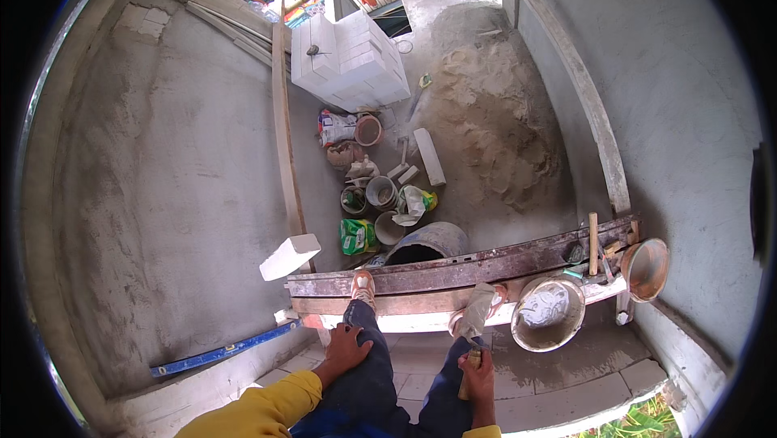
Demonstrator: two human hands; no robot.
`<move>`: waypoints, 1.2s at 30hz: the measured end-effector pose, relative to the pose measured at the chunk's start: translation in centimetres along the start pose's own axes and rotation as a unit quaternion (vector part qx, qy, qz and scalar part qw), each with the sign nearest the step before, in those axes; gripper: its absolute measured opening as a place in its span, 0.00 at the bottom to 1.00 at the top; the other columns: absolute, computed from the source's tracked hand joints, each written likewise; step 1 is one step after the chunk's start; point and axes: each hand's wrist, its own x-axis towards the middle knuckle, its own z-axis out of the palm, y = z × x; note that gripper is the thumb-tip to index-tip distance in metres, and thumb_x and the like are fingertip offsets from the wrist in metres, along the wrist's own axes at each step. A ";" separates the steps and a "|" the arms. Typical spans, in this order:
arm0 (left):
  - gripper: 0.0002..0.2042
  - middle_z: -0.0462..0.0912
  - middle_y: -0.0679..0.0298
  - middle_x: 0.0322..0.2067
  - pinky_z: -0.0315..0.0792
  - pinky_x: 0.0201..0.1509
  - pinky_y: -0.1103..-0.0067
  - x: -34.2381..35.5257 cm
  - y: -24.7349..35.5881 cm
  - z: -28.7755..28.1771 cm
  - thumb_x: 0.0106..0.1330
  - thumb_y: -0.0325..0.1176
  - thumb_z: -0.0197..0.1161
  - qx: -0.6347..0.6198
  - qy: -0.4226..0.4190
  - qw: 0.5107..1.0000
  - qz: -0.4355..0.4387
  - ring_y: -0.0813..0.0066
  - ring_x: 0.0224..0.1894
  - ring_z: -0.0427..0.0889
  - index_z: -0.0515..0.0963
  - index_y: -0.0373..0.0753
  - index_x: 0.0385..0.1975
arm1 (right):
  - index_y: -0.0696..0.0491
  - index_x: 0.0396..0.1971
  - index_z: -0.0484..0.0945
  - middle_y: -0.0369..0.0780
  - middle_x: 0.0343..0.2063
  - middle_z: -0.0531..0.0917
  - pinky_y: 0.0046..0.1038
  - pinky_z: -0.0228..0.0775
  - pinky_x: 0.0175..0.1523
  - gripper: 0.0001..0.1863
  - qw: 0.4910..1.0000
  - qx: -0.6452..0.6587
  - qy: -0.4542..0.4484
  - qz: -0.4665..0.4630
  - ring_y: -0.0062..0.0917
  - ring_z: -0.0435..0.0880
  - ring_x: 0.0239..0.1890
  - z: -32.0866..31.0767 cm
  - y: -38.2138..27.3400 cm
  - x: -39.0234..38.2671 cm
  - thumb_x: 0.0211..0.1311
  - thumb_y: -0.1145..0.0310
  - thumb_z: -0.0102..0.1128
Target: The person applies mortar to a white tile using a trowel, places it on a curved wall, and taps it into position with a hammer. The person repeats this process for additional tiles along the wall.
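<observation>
My left hand (346, 351) rests on my left leg near the knee, fingers spread, holding nothing. My right hand (479, 375) grips the handle of a trowel (477, 308), whose blade is coated in pale mortar and points away from me over my right shoe. To the right of the blade, a round basin (528, 339) with white paste inside stands on the planks. Past it lies a hammer (594, 236) beside other small tools. Left of my feet a white block (290, 258) is perched by the plank's end. A blue spirit level (227, 355) leans along the left ledge.
My shoes stand on a wooden plank (421, 278) high above the floor. An orange-brown basin (647, 270) tilts at its right end. Below are a drum (441, 237), buckets, bags, stacked white blocks (356, 58) and a sand heap (502, 122). A wooden post (283, 122) rises at left.
</observation>
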 end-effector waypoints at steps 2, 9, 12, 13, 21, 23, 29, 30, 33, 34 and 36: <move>0.35 0.70 0.45 0.68 0.69 0.74 0.54 -2.1 4.2 -1.5 0.67 0.60 0.68 -0.007 0.017 0.999 0.038 0.41 0.70 0.70 0.79 0.43 0.67 | 0.57 0.50 0.76 0.37 0.35 0.85 0.28 0.79 0.46 0.18 1.000 0.013 -0.013 -0.005 0.22 0.85 0.37 -1.5 0.3 -1.1 0.65 0.68 0.72; 0.38 0.64 0.48 0.74 0.71 0.72 0.48 -4.1 12.3 -2.2 0.68 0.64 0.65 0.071 -0.086 0.983 0.144 0.41 0.76 0.62 0.74 0.47 0.72 | 0.60 0.58 0.76 0.40 0.38 0.88 0.30 0.79 0.50 0.27 0.994 0.107 -0.022 0.023 0.24 0.87 0.41 -2.2 4.3 -2.5 0.62 0.66 0.74; 0.35 0.64 0.46 0.75 0.74 0.70 0.46 -4.0 12.8 -0.9 0.70 0.61 0.65 0.057 -0.101 0.981 0.157 0.36 0.75 0.65 0.74 0.46 0.70 | 0.60 0.61 0.75 0.42 0.39 0.88 0.31 0.79 0.50 0.30 0.997 0.071 -0.015 0.036 0.27 0.87 0.42 -1.4 3.8 -2.6 0.63 0.64 0.74; 0.34 0.64 0.45 0.75 0.74 0.69 0.46 -3.9 12.6 -0.7 0.70 0.60 0.65 0.081 -0.111 0.977 0.164 0.34 0.74 0.66 0.74 0.45 0.70 | 0.60 0.62 0.74 0.43 0.39 0.87 0.32 0.79 0.51 0.31 0.998 0.053 -0.008 0.041 0.28 0.87 0.42 -1.0 3.6 -2.6 0.63 0.64 0.74; 0.30 0.62 0.43 0.77 0.76 0.69 0.48 -1.4 8.8 -1.3 0.71 0.54 0.65 0.132 -0.146 0.958 0.209 0.27 0.73 0.67 0.74 0.43 0.68 | 0.60 0.59 0.76 0.46 0.41 0.87 0.38 0.78 0.50 0.30 0.994 0.044 0.079 0.058 0.35 0.87 0.42 4.9 3.3 -2.7 0.61 0.61 0.75; 0.32 0.59 0.43 0.79 0.74 0.71 0.48 -0.2 9.9 -2.2 0.71 0.54 0.65 0.149 -0.178 0.953 0.195 0.29 0.74 0.67 0.73 0.45 0.70 | 0.59 0.60 0.76 0.46 0.41 0.87 0.39 0.78 0.51 0.31 0.993 0.021 0.108 0.042 0.36 0.87 0.43 5.4 4.5 -2.5 0.62 0.60 0.75; 0.39 0.59 0.47 0.81 0.65 0.79 0.56 2.3 9.0 -1.4 0.70 0.59 0.66 0.115 -0.235 0.958 0.117 0.43 0.78 0.66 0.66 0.49 0.78 | 0.57 0.62 0.75 0.52 0.46 0.88 0.42 0.79 0.57 0.34 0.987 -0.063 0.130 0.065 0.46 0.89 0.52 5.9 0.5 -2.4 0.62 0.54 0.76; 0.41 0.63 0.45 0.79 0.65 0.79 0.59 2.7 7.9 -1.0 0.70 0.60 0.66 0.083 -0.217 0.962 0.143 0.44 0.77 0.67 0.65 0.45 0.79 | 0.56 0.62 0.76 0.53 0.49 0.88 0.44 0.78 0.58 0.34 0.988 -0.061 0.131 0.063 0.50 0.88 0.54 5.7 0.8 -2.4 0.63 0.51 0.75; 0.42 0.67 0.39 0.76 0.64 0.79 0.62 7.5 2.8 -0.9 0.75 0.63 0.61 -0.260 -0.307 0.914 0.047 0.45 0.77 0.68 0.64 0.37 0.78 | 0.51 0.65 0.74 0.53 0.52 0.87 0.45 0.77 0.62 0.36 0.987 -0.046 0.132 0.073 0.53 0.86 0.58 5.7 0.9 -2.6 0.63 0.49 0.73; 0.42 0.69 0.34 0.73 0.64 0.78 0.63 8.8 1.5 -1.9 0.75 0.67 0.57 -0.047 -0.199 0.974 0.094 0.43 0.75 0.71 0.67 0.38 0.77 | 0.51 0.66 0.74 0.53 0.52 0.87 0.45 0.76 0.62 0.36 0.986 -0.039 0.136 0.092 0.53 0.86 0.58 5.8 0.9 -2.8 0.63 0.50 0.73; 0.43 0.72 0.36 0.72 0.65 0.77 0.52 11.0 -2.1 -2.4 0.73 0.72 0.54 0.236 -0.091 0.965 0.063 0.37 0.75 0.68 0.73 0.39 0.74 | 0.51 0.66 0.73 0.53 0.51 0.87 0.45 0.76 0.63 0.36 0.984 -0.028 0.127 0.120 0.52 0.86 0.57 6.0 0.5 -3.0 0.63 0.50 0.72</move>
